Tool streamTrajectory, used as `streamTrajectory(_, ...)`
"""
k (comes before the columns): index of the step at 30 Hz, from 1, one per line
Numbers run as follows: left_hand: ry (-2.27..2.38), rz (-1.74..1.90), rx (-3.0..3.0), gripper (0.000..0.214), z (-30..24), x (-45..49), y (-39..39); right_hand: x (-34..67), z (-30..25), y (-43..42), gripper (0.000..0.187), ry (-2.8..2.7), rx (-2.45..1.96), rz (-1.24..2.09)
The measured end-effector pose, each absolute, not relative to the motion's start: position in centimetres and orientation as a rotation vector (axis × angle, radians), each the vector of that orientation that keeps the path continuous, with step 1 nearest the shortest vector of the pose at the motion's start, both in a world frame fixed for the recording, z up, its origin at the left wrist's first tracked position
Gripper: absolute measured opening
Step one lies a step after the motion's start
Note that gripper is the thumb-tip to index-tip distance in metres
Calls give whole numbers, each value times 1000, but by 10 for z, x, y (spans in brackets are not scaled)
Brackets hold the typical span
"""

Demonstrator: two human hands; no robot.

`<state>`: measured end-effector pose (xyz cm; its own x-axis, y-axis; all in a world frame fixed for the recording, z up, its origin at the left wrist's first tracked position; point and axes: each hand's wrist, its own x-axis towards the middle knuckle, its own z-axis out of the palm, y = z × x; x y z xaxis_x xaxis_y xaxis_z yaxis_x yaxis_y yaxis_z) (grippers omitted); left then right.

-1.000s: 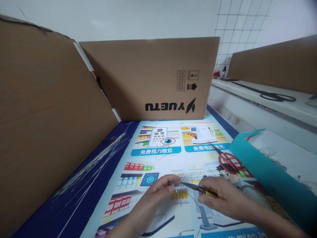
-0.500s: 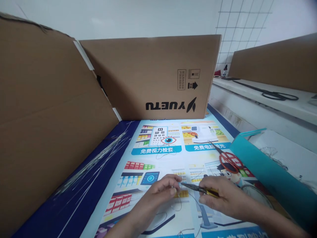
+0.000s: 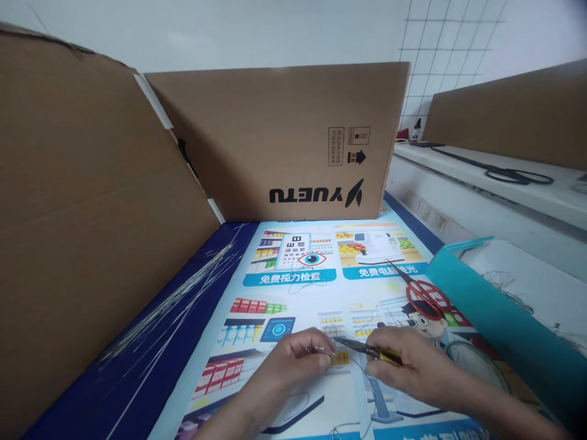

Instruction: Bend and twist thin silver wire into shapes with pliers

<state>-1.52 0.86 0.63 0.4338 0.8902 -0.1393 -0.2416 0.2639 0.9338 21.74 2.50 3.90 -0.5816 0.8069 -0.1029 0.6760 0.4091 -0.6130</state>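
Note:
Between its thumb and fingers, my left hand (image 3: 302, 360) pinches a thin bent wire (image 3: 316, 349). My right hand (image 3: 403, 360) is closed around a pair of pliers (image 3: 364, 348) with yellow handles and dark, narrow jaws. The jaw tips point left, close to my left fingertips and the wire. Whether the jaws grip the wire is too fine to tell. A longer strand of thin wire curves down over the printed sheet (image 3: 293, 318) below the pliers.
Scissors with red handles (image 3: 424, 299) lie beyond my right hand. A teal box (image 3: 495, 299) holding wire pieces is at the right. Straight wires (image 3: 169, 299) lie along the left. Cardboard panels (image 3: 275, 134) stand behind and left. Black scissors (image 3: 513, 176) rest on the ledge (image 3: 495, 186).
The fingers of my left hand have curled in around the wire, and its loop below the hand has shifted. The pliers have moved slightly left.

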Motion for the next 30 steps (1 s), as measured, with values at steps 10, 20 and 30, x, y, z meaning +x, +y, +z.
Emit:
streamTrajectory(10,797,887,1020,11,6,-14,5,216,40,24,26,-2446,-1333,916)
streamTrajectory(20,874,904,1061,17,11,-15,7,217,38,25,27,-2469,-1322,871)
streamTrajectory(30,908,779,1059,13,10,-17,9,218,37,24,28,-2502,-1332,854)
